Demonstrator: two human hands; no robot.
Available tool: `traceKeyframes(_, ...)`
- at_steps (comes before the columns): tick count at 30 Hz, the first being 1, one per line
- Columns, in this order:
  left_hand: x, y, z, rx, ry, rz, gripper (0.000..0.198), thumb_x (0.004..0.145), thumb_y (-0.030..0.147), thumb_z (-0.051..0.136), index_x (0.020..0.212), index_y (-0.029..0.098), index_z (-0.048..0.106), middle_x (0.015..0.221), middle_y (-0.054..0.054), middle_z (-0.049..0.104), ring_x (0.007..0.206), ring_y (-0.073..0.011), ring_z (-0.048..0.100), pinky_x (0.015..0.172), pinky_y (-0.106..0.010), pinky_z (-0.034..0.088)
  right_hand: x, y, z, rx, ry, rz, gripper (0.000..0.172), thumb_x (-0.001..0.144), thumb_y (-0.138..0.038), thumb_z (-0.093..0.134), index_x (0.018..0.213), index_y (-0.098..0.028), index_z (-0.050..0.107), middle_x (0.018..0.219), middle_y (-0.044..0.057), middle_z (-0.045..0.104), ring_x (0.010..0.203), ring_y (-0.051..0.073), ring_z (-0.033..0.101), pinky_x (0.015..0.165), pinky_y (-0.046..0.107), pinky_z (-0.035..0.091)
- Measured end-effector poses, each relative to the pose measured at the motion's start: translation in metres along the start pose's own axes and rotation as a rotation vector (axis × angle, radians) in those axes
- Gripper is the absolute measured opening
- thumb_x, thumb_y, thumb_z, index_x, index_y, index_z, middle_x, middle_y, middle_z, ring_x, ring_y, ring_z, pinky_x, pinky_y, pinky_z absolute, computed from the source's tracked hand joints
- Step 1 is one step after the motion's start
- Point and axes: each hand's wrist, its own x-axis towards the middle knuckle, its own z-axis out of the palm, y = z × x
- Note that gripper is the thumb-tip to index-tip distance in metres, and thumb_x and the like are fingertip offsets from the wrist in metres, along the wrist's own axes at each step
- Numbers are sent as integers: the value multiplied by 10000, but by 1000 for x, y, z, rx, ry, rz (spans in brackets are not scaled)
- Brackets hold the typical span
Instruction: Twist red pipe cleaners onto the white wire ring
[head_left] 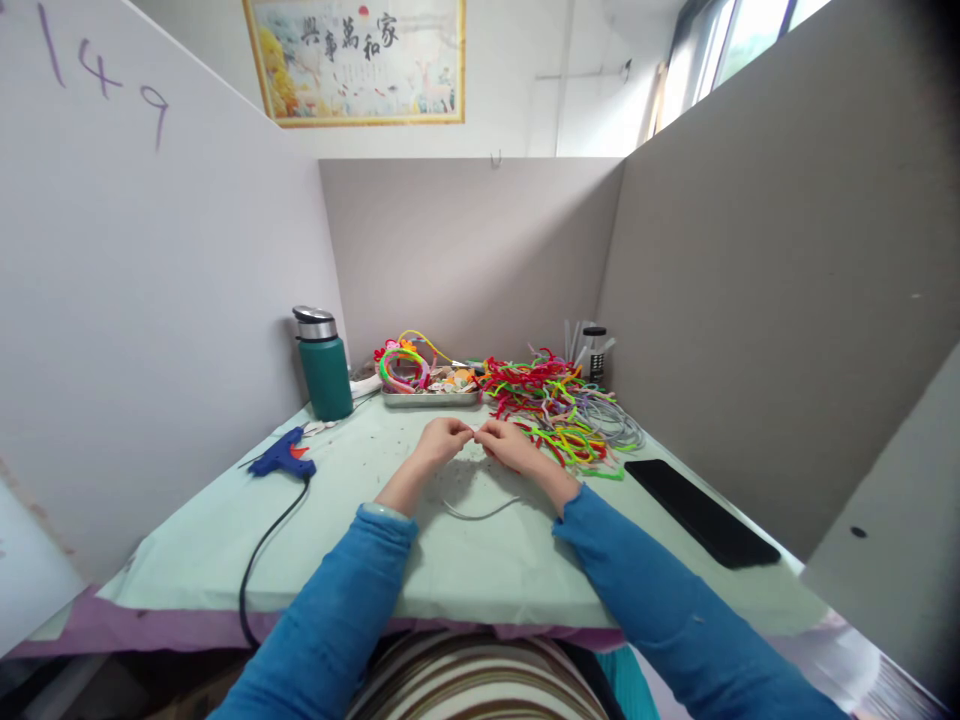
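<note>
My left hand [447, 440] and my right hand [504, 443] meet fingertip to fingertip over the middle of the table, both pinched closed. Whatever lies between the fingers is too small to make out. On the cloth below them is a thin grey curved strand [480, 517]. Just beyond and to the right of my right hand spreads a tangled pile of coloured pipe cleaners [544, 395], mostly red, yellow and green, with a grey bundle [609, 422] at its right side.
A blue glue gun [283, 455] lies at the left with its black cord running off the front edge. Behind it stands a green bottle [325, 375]. A metal tray [431, 400] holds craft pieces at the back. At the right lies a black phone [701, 512]. Grey partitions [472, 250] enclose the table.
</note>
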Motion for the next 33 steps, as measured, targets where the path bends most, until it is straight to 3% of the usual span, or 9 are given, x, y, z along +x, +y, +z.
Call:
traceKeyframes(17, 2, -1, 0, 49, -7, -42, 273, 761, 323, 555, 796, 112, 725, 554, -9, 563, 483, -81, 431, 486, -201, 317, -1, 0, 1, 9, -2, -2, 225, 805, -307, 490, 635, -161, 513, 518, -29, 506, 488, 83, 416, 490, 202, 297)
traceKeyframes(23, 0, 1, 0, -9, 21, -32, 314, 752, 357, 590, 942, 133, 701, 559, 12, 560, 462, -70, 419, 486, -193, 326, 0, 0, 0, 4, 5, -15, 230, 813, -310, 489, 649, -155, 533, 526, -27, 511, 490, 83, 415, 494, 202, 293)
traceKeyframes(33, 2, -3, 1, 2, 16, -8, 293, 750, 347, 562, 841, 122, 727, 575, -5, 582, 500, -84, 442, 495, -200, 331, -1, -1, 0, 7, 7, -3, 233, 818, -297, 487, 631, -161, 515, 503, -29, 495, 485, 84, 413, 493, 199, 296)
